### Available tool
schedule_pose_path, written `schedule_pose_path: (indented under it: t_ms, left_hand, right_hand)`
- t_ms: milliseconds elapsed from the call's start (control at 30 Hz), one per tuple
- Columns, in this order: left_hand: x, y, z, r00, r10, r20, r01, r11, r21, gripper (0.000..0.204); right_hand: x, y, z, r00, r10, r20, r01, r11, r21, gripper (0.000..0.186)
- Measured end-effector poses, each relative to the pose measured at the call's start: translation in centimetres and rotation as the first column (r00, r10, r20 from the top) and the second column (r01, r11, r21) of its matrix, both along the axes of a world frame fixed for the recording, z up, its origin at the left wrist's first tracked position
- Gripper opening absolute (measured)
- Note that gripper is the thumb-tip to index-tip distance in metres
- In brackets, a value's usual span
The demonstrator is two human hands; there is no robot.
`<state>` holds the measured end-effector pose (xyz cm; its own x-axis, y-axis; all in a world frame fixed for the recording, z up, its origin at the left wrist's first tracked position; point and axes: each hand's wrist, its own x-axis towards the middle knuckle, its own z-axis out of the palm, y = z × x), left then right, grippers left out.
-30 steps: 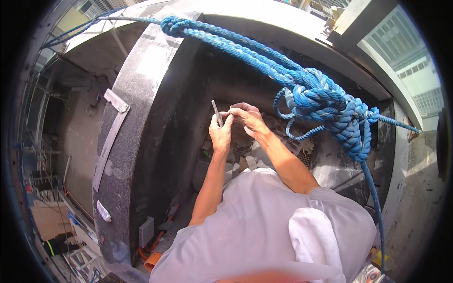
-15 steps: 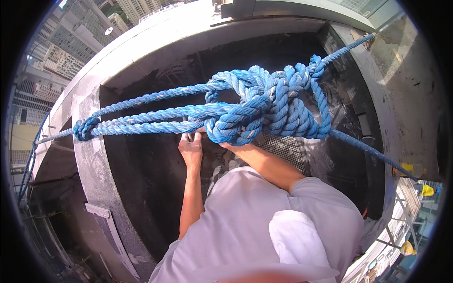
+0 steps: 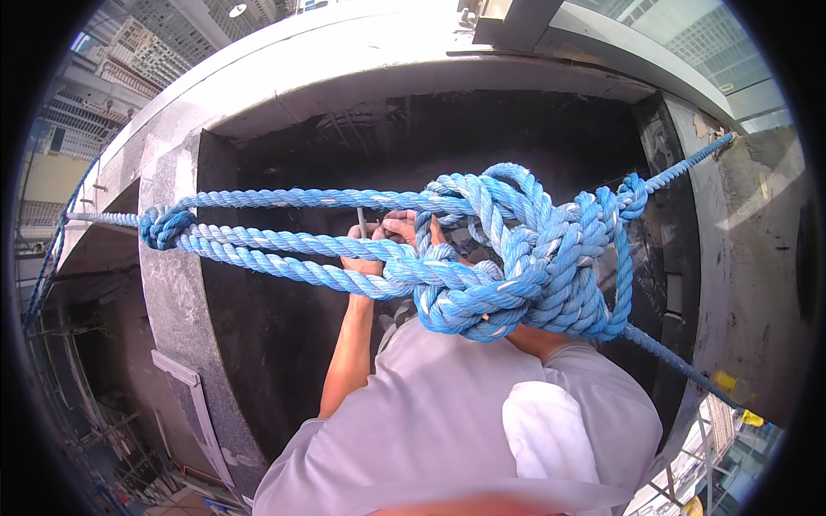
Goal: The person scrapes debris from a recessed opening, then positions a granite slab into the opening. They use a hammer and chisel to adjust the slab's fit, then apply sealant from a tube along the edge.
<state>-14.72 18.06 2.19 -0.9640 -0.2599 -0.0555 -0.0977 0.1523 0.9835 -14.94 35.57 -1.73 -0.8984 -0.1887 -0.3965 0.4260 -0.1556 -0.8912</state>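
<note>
A thick bundle of knotted blue rope (image 3: 490, 284) stretches across the view above my hands and hides parts of them. My left hand (image 3: 366, 262) is behind the lower strands, closed on a thin grey metal bar (image 3: 362, 222) that stands up between them. Beside it, my right hand (image 3: 411, 225) has its fingers bent together close to the bar; whatever is in them is too small and too covered to make out. A smaller knot (image 3: 168, 226) joins the strands at the left.
A dark recess (image 3: 292, 146) lies around my hands, with a pale concrete rim (image 3: 327, 60). A stone ledge (image 3: 172, 310) on the left carries a flat metal angle (image 3: 198, 413). A glazed window (image 3: 654, 47) is at top right. Tall buildings (image 3: 155, 52) show far below.
The view has swung, so the rope now crosses in front of my hands and covers them, where both showed clearly at first. The bar is still in my left hand.
</note>
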Motion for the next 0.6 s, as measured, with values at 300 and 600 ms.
schedule_pose_path:
  t_ms: [300, 600]
  left_hand:
    - [-7.5, -1.1, 2.0, 0.978, 0.206, -0.033, -0.205, 0.978, 0.018, 0.017]
    - [-17.1, -1.1, 6.5, 0.889, 0.361, -0.28, -0.363, 0.931, 0.047, 0.013]
  right_hand:
    - [-1.7, 1.2, -0.1, 0.999, -0.027, -0.037, 0.029, 0.998, 0.062, 0.025]
    - [0.4, 3.8, -0.6, 0.998, 0.054, 0.012, -0.055, 0.972, 0.229, 0.028]
